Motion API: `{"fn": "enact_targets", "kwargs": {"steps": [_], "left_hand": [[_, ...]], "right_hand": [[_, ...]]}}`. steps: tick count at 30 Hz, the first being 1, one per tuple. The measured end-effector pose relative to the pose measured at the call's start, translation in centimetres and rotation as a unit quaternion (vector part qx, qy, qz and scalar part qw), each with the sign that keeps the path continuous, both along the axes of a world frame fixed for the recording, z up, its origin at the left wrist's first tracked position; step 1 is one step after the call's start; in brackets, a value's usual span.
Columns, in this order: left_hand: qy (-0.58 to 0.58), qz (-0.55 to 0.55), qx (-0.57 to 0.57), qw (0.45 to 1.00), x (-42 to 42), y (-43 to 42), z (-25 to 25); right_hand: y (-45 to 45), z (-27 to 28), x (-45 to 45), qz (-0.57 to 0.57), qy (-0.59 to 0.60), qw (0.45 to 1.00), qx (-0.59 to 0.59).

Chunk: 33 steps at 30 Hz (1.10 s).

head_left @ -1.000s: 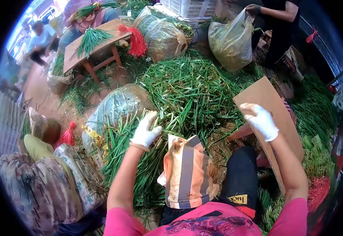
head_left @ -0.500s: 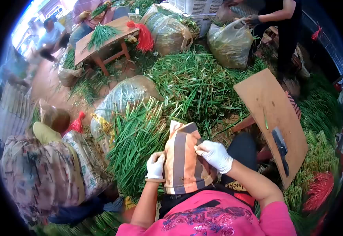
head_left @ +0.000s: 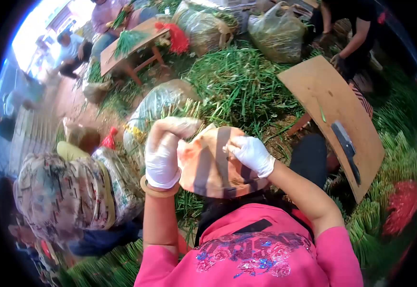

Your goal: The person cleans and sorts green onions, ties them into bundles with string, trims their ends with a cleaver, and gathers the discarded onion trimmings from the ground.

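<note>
An orange and brown striped cloth (head_left: 218, 167) is stretched upward over my lap, wrinkled and bulging towards its left side. My right hand (head_left: 251, 154), in a white glove, pinches the cloth near its upper right. At the upper left edge is my left hand (head_left: 163, 155), also gloved, with its wrist bent and fingers curled over the cloth's top corner. Those fingertips are slightly blurred. Beyond the cloth lies a large heap of green stalks (head_left: 244, 86).
On my right stands a wooden board (head_left: 325, 95) with a knife (head_left: 346, 143) on it. Beside it are green bundles (head_left: 397, 158) and red ties (head_left: 402, 205). A person in a patterned top (head_left: 65, 191) is close on my left. Filled plastic bags (head_left: 278, 33) and other people are ahead.
My left hand has risen and turned inward over the cloth's top edge. The cloth has gone from flat and upright to wider and creased. My right hand has moved up slightly, still pinching it.
</note>
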<state>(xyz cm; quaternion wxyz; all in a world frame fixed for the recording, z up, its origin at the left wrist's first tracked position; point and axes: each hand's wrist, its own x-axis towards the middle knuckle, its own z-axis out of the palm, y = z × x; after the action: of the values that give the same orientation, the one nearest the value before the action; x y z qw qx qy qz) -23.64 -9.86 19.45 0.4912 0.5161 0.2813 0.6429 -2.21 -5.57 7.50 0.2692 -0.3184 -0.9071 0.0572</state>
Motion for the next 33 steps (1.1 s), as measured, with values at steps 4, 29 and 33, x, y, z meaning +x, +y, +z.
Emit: {"fn": "enact_targets", "kwargs": {"steps": [4, 29, 33], "left_hand": [[0.617, 0.009, 0.087, 0.782, 2.6, -1.1, -6.2], [0.192, 0.064, -0.079, 0.976, 2.1, 2.4, -11.6], [0.036, -0.071, -0.109, 0.991, 4.7, 0.9, -8.1]], "right_hand": [[-1.2, 3.9, 1.8, -0.134, 0.198, 0.923, -0.302], [-9.8, -2.4, 10.2, -0.148, 0.153, 0.924, -0.319], [-9.8, 0.2, 10.7, -0.167, 0.160, 0.908, -0.350]]}}
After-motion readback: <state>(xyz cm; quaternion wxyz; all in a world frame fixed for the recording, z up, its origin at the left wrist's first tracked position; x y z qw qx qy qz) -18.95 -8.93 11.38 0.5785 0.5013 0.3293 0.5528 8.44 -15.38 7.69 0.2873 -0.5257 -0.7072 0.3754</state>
